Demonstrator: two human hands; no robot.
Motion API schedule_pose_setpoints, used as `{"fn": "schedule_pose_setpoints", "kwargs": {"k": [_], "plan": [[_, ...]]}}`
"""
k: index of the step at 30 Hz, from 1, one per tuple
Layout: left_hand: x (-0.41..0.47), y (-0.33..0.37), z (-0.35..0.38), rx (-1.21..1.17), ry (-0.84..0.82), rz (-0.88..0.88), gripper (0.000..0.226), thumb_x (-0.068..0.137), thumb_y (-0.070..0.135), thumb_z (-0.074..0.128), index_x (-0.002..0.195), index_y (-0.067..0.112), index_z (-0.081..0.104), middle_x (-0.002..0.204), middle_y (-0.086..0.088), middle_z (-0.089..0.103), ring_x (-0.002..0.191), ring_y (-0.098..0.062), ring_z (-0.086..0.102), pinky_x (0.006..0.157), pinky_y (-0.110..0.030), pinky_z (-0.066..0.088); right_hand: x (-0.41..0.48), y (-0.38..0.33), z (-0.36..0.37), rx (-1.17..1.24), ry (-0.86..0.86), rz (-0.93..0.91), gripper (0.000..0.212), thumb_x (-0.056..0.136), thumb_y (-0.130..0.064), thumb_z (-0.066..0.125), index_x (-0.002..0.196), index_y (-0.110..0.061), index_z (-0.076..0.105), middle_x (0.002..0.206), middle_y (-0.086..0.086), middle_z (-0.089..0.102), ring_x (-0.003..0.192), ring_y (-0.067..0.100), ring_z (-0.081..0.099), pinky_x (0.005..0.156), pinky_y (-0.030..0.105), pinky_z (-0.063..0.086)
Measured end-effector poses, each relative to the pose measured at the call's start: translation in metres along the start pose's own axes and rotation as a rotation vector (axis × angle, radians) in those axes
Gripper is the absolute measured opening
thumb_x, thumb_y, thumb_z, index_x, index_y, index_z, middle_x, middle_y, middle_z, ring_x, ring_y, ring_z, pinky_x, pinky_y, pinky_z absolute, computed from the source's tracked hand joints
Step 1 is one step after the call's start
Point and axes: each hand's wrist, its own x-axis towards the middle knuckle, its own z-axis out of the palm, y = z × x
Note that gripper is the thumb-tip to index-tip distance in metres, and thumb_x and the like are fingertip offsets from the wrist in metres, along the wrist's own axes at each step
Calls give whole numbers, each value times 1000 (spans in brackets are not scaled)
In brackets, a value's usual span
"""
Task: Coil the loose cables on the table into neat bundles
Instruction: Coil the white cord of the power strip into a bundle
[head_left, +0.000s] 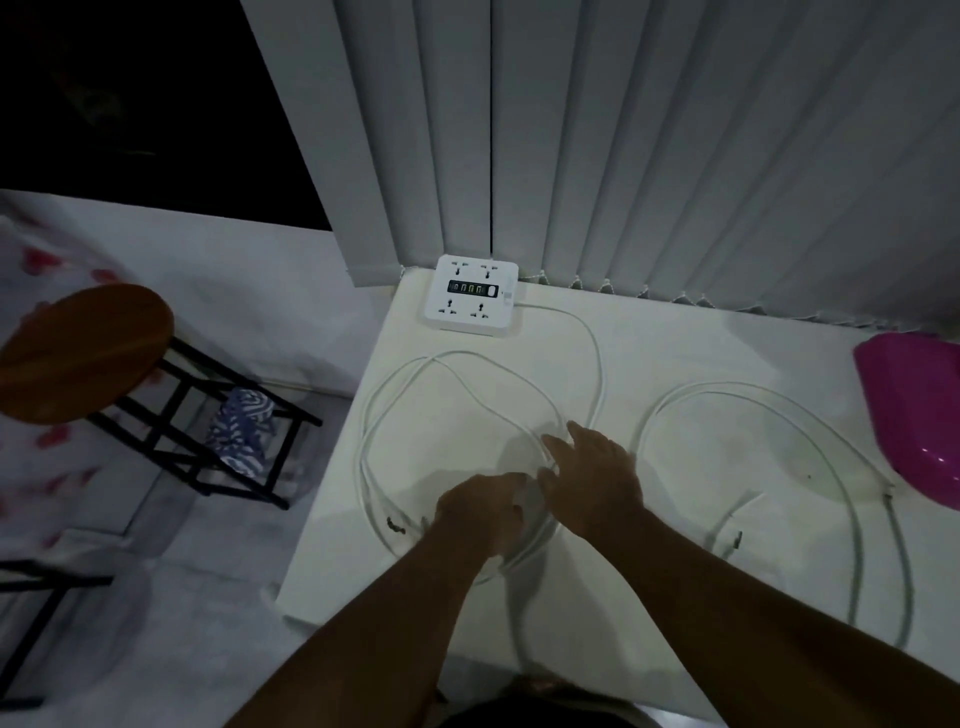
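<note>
Where the head camera looks down in dim light, a white flat-topped bench (649, 353) carries two loose loops of cable. The left hand (480, 512) lies knuckles up on the near part of the thin white cable loop on the left (400, 379), its fingers curled down over the strands; they seem closed around the cable, though the hand's own back hides the grip, so I cannot tell for sure. The right hand (592, 478) rests just beside it, touching it at the thumb side, palm down with its fingers (558, 444) spread fairly wide and flat over the spot where several strands cross. It holds nothing that can be seen.

That left loop lies in broad, overlapping rings, and one strand of it runs up to a white square power strip with four sockets (471, 296), which sits at the far left corner of the bench against grey vertical blinds (675, 156). A second thin white cable loop (779, 395) lies well apart to the right, untouched, with two loose ends near its lower part. At the right edge of the bench stands a glossy magenta plastic container (914, 410), only partly in view. On the floor to the left stands a round brown wooden stool with a black metal frame (83, 353).
</note>
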Motion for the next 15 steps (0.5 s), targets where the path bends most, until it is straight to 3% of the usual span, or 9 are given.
{"fn": "schedule_pose_setpoints", "kwargs": {"k": [3, 6, 8, 11, 13, 15], "plan": [[-2, 4, 9, -65, 79, -13, 36, 100, 26, 43, 133, 20, 58, 128, -8, 65, 120, -29, 60, 99, -37, 47, 13, 9, 5, 22, -47, -4, 47, 94, -49, 46, 135, -29, 56, 144, 11, 54, 129, 31, 54, 105, 46, 42], [-4, 7, 14, -166, 289, -31, 28, 101, 27, 44, 100, 8, 66, 100, -13, 70, 95, -29, 64, 82, -39, 48, 21, 9, 5, 13, -58, -3, 39, 95, -49, 43, 121, -27, 62, 127, 4, 62, 115, 26, 59, 95, 41, 45], [-5, 7, 13, -309, 397, -77, 25, 99, 25, 51, 88, 7, 66, 87, -11, 69, 84, -26, 63, 75, -36, 46, 24, 5, 1, 57, -62, 39, 33, 94, -49, 48, 114, -28, 63, 119, 1, 63, 112, 24, 58, 94, 39, 43], [-5, 3, 10, -526, 498, -154, 11, 93, 13, 60, 84, 11, 67, 83, -3, 67, 80, -18, 62, 73, -28, 49, 26, -2, -6, 178, -91, 143, 23, 91, -32, 60, 113, -30, 57, 114, 0, 64, 111, 24, 59, 94, 39, 42], [-3, -5, 5, -642, 544, -169, 11, 93, 8, 62, 87, 17, 61, 80, 6, 65, 74, -9, 63, 63, -15, 48, 27, -7, -7, 270, -141, 237, 34, 87, -15, 59, 116, -30, 50, 110, 0, 66, 108, 25, 62, 96, 39, 45], [3, -15, 0, -758, 537, -149, 13, 94, 13, 63, 94, 21, 53, 81, 7, 66, 69, -3, 65, 57, -13, 49, 28, -11, -5, 365, -194, 320, 39, 86, -10, 57, 119, -29, 47, 110, -1, 66, 108, 25, 64, 98, 40, 48]]}}
